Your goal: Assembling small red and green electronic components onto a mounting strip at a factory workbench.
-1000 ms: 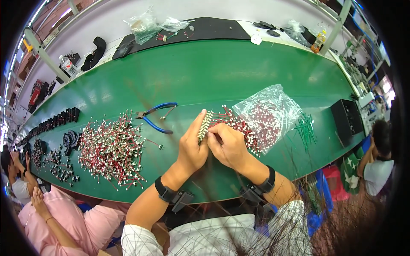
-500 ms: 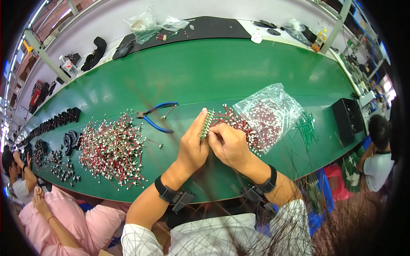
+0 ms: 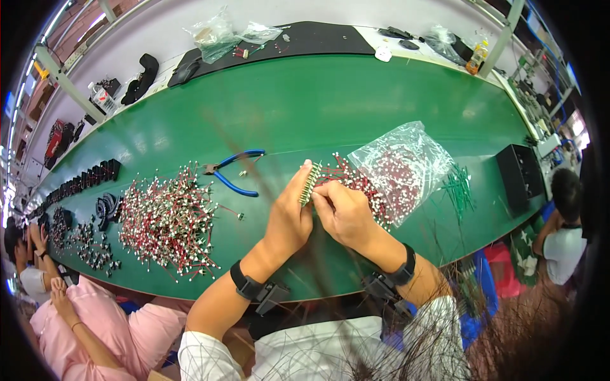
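My left hand (image 3: 289, 209) grips a narrow strip of small green circuit boards (image 3: 309, 183), held upright with the thumb side along it. At the strip's right edge, my right hand (image 3: 346, 214) is closed in a pinch. What lies between its fingertips is too small to make out. Just beyond that hand, red-wired leads with white connectors (image 3: 343, 171) spread out from a clear plastic bag (image 3: 406, 165) holding more of them. Left of my hands lie blue-handled cutting pliers (image 3: 238, 189) with spread handles, and a big heap of red-wired pieces with white connectors (image 3: 166, 222).
Green wires (image 3: 459, 190) and a black bin (image 3: 518, 171) stand to the right on the green table (image 3: 286, 101). Black parts (image 3: 95, 244) and a row of black blocks (image 3: 89, 180) lie left. A person in pink (image 3: 108, 324) sits close on my left.
Both hands stay at the strip with almost the same grip; the right fingers shift slightly along its edge. At the far left, a co-worker's hands have moved.
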`<state>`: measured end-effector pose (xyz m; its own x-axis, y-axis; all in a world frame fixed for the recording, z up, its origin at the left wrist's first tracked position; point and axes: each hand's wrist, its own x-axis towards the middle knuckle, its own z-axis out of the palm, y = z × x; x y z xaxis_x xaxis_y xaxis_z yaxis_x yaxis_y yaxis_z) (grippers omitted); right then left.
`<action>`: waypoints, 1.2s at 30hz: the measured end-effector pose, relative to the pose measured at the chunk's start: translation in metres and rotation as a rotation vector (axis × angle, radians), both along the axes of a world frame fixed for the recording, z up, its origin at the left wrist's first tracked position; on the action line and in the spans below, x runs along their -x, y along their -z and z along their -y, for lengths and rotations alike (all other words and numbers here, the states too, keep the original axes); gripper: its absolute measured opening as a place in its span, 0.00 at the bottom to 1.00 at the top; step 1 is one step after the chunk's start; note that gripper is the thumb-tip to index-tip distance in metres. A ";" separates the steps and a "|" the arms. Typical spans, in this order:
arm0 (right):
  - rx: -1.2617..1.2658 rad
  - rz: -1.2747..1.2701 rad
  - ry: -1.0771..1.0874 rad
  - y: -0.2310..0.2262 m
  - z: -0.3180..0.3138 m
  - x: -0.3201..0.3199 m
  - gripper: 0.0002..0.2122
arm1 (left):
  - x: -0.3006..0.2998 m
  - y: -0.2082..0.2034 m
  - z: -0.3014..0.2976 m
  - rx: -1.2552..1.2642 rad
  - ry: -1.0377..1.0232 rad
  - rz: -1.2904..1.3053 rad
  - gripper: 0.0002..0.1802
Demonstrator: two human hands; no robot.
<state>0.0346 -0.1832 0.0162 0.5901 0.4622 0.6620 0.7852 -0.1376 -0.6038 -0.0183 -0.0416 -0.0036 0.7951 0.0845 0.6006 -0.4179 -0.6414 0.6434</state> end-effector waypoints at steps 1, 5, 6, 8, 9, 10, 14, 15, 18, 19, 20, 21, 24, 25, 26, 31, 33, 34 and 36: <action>0.014 -0.008 0.000 0.000 0.001 0.000 0.04 | 0.000 0.001 0.000 -0.001 -0.002 0.000 0.34; -0.004 -0.003 0.027 0.000 -0.001 0.000 0.04 | -0.001 0.000 0.000 0.026 -0.003 0.004 0.33; -0.003 -0.002 0.025 -0.002 0.000 -0.001 0.04 | -0.001 -0.001 0.000 0.076 0.002 -0.031 0.31; 0.007 0.013 0.056 -0.009 0.000 -0.005 0.03 | -0.004 0.002 -0.004 0.121 -0.037 -0.033 0.30; 0.009 0.013 0.056 -0.012 0.002 -0.008 0.03 | -0.006 0.004 -0.007 0.163 -0.077 -0.035 0.28; -0.036 0.038 0.106 -0.016 0.005 -0.012 0.04 | -0.010 0.006 -0.011 0.278 -0.116 -0.029 0.25; 0.099 0.097 0.185 -0.014 0.016 -0.031 0.03 | -0.019 0.003 -0.040 0.544 -0.179 0.056 0.23; 0.222 0.185 0.183 -0.012 0.014 -0.036 0.04 | -0.017 0.001 -0.044 0.528 -0.202 0.065 0.23; 0.390 0.152 0.004 -0.004 -0.002 -0.027 0.19 | -0.005 0.006 -0.064 0.212 -0.364 0.126 0.25; 0.444 0.109 -0.012 -0.001 0.006 -0.026 0.27 | -0.005 -0.003 -0.049 0.357 -0.321 0.019 0.25; 0.527 0.203 0.076 -0.015 0.031 -0.025 0.30 | -0.026 0.007 -0.028 0.399 -0.226 0.079 0.25; 0.506 0.126 -0.050 -0.005 0.018 -0.027 0.33 | -0.018 0.023 -0.043 0.228 -0.304 0.106 0.26; 0.582 0.122 -0.073 -0.003 0.041 -0.030 0.33 | -0.018 0.011 -0.023 0.393 -0.233 0.062 0.27; 0.547 0.139 -0.117 -0.001 0.035 -0.030 0.33 | -0.015 0.010 -0.026 0.398 -0.231 0.034 0.27; 0.594 0.088 -0.093 -0.002 0.034 -0.028 0.31 | -0.014 0.011 -0.029 0.385 -0.255 0.047 0.27; 0.584 0.050 -0.079 0.007 0.030 -0.030 0.22 | -0.017 0.021 -0.035 0.343 -0.225 0.127 0.28; 0.495 0.240 -0.039 0.012 0.028 -0.031 0.16 | -0.017 0.020 -0.035 0.344 -0.209 0.125 0.28; 0.493 0.241 -0.042 0.009 0.025 -0.030 0.16 | -0.017 0.019 -0.034 0.342 -0.205 0.124 0.28; 0.520 0.068 -0.021 0.002 0.019 -0.028 0.11 | -0.017 0.019 -0.033 0.337 -0.202 0.123 0.28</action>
<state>0.0621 -0.2021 0.0142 0.5407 0.7512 0.3786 0.8261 -0.3892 -0.4075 -0.0012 -0.0082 -0.0225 0.6664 0.4401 0.6019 -0.3920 -0.4799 0.7849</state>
